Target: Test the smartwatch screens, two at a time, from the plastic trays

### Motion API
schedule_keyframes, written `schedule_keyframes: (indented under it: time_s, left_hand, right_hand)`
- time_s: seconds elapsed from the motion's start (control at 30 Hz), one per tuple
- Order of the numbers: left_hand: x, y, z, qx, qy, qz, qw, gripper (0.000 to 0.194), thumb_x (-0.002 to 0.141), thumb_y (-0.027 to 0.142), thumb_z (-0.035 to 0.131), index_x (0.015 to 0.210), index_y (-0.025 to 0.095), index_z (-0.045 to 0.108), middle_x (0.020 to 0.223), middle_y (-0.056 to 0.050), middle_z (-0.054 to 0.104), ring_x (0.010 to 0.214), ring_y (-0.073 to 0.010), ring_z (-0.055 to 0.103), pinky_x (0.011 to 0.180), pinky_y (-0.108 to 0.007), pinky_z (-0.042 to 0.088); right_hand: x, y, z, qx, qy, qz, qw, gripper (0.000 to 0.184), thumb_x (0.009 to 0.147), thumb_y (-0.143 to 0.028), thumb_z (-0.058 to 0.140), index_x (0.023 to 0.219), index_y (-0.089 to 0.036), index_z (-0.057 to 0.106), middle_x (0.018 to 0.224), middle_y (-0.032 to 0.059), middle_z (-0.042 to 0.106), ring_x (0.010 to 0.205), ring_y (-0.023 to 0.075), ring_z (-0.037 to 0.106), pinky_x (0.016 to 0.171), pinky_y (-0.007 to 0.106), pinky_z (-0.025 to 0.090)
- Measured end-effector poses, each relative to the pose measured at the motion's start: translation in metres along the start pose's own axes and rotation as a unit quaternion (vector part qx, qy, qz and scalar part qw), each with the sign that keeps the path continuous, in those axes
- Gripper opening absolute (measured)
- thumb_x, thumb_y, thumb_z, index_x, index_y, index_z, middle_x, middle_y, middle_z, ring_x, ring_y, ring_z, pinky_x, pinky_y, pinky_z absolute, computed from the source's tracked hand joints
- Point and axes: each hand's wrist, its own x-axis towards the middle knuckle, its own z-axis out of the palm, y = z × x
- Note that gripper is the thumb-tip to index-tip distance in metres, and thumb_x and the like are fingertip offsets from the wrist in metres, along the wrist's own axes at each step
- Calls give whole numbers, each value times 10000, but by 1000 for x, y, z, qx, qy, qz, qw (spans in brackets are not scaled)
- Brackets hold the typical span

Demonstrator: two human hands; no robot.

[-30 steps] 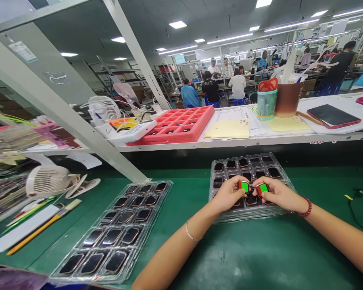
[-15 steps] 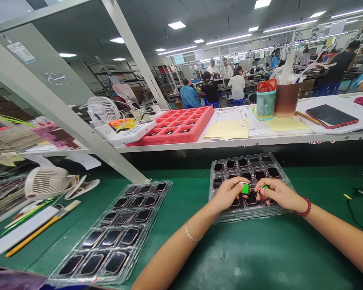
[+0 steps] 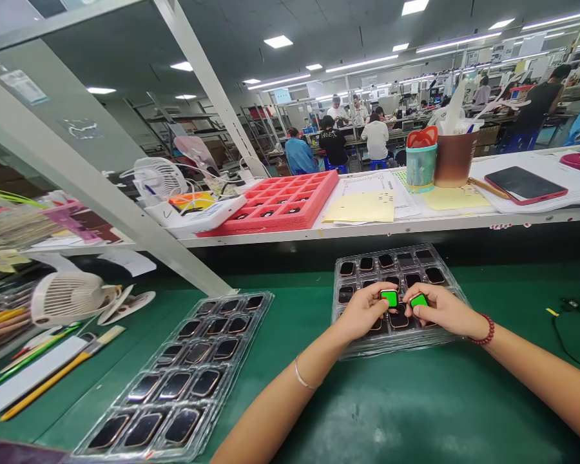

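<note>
- The left hand [image 3: 365, 311] and the right hand [image 3: 441, 309] work close together over a clear plastic tray [image 3: 355, 348], just apart from each other, with neither resting flat.
- Each hand is closed in a pinch: the left hand's fingers [image 3: 374, 291] grip a left piece [image 3: 389, 298], and the right hand's fingers [image 3: 428, 294] grip a right piece [image 3: 419, 301].
- Both pieces are small, rounded squares with bright green faces and dark edges. Whether the green is a screen or a film, I can't tell from here.
- They are held just above the middle of the tray, a short gap between them, probably so that both stay over the cells and in plain sight.
- The tray sits squarely before the person on a green mat [image 3: 290, 335], which puts its cells within easy reach of both hands.
- Dark square parts [image 3: 347, 268] fill the tray's far cells; those beneath the hands are mostly hidden.
- A second clear tray [image 3: 248, 335] lies to the left, its cells holding larger dark, glossy rectangles [image 3: 144, 430], handy but out of the hands' way.
- A red foam tray [image 3: 314, 193] and yellow paper [image 3: 360, 208] stand on the raised shelf beyond, clear of the working area.
- A beaded bracelet [image 3: 483, 328] circles the right wrist and a thin bangle [image 3: 299, 374] the left, both well back from the pieces.
</note>
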Motion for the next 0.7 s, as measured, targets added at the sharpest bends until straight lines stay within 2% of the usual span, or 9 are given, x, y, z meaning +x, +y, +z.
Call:
schedule_keyframes:
  time_s: [0.27,0.5,0.7]
  left_hand:
    - [0,-2,0,-12,2,5,1000,403,752,133,544,1154,161,545,983,-78,648,796,-165,639,608,-224,450]
    - [0,-1,1,-35,9,5,999,434,693,54,547,1113,160,568,986,-66,653,780,-151,651,739,-275,487]
    - [1,1,3,-69,3,8,998,450,663,10,528,1090,149,557,940,-62,677,836,-167,656,849,-342,489]
  right_hand:
    - [0,0,0,-10,-1,-12,1000,227,788,-160,520,1013,-188,523,873,38,613,626,112,534,543,248,460]
    - [0,0,2,-12,0,-25,1000,297,751,-100,510,1033,-190,515,878,43,618,718,141,551,558,238,437]
    - [1,0,2,6,-8,-30,999,352,728,-79,506,1052,-218,498,978,44,583,742,141,550,538,227,427]
